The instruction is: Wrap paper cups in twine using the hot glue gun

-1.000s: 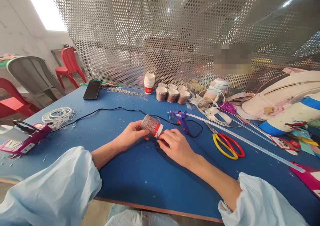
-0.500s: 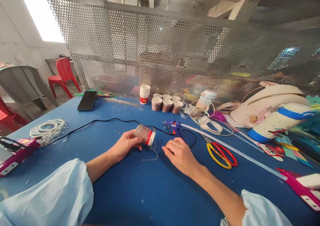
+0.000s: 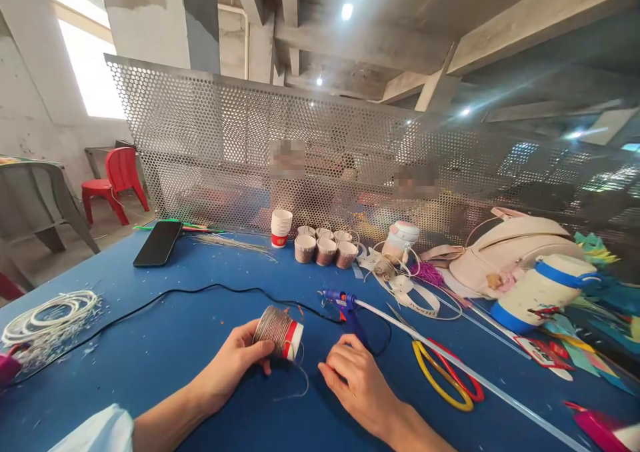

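Observation:
My left hand point(image 3: 237, 359) is closed around a paper cup point(image 3: 278, 333) lying tilted on its side, its mouth end toward the left. Grey-brown cord is wound round most of its wall, leaving a red and white band bare. From the cup a loose tail of cord point(image 3: 306, 383) curls down toward the tabletop. My right hand point(image 3: 354, 380) rests a little to the right, fingers curled in with nothing visible in them, apart from the cup and cord. Just beyond it stands a blue glue gun point(image 3: 353, 309) with a long clear glue stick point(image 3: 450, 355).
Scissors point(image 3: 445, 375) with red and yellow handles lie right. Behind are wrapped cups point(image 3: 326, 250), stacked paper cups point(image 3: 281, 229), a phone point(image 3: 159, 243), a backpack point(image 3: 510, 245) and a bottle point(image 3: 543, 292). A black cable point(image 3: 165, 294) crosses the blue table; white cord point(image 3: 55, 315) lies coiled left.
The camera has tilted upward, so the table and hands sit lower in view and more ceiling shows. Both hands keep nearly the same pose, the cup still in the left.

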Demonstrator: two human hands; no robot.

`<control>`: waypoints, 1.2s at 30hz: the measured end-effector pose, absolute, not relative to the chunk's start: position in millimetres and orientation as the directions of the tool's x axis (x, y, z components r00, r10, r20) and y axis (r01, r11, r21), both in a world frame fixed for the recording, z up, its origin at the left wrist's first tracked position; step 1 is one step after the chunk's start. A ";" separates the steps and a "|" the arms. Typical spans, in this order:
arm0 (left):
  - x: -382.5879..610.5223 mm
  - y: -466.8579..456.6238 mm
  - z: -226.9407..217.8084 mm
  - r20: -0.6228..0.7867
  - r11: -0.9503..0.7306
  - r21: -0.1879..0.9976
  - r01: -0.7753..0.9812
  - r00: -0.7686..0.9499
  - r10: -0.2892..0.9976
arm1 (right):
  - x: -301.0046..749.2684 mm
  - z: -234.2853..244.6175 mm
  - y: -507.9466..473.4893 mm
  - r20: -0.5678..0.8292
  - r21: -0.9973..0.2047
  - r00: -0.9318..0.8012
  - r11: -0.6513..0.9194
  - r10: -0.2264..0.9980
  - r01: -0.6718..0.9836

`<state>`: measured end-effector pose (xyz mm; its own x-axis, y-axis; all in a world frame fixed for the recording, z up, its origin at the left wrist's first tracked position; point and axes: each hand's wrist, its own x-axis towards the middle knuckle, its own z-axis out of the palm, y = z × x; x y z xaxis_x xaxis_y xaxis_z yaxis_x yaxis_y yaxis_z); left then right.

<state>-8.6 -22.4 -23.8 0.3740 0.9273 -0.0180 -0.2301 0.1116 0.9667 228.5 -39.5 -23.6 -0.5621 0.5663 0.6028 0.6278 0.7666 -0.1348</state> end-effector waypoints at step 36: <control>-20.4 -22.5 -26.2 -0.116 0.187 0.962 -0.197 0.324 0.939 | 242.6 0.6 -49.6 0.378 -0.309 -0.469 0.587 0.798 0.749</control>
<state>-20.4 -22.5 -26.2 0.3242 0.9388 -0.1161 -0.1969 0.1870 0.9624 242.6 -49.6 0.6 -0.4693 0.7980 0.3780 0.7485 0.5866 -0.3092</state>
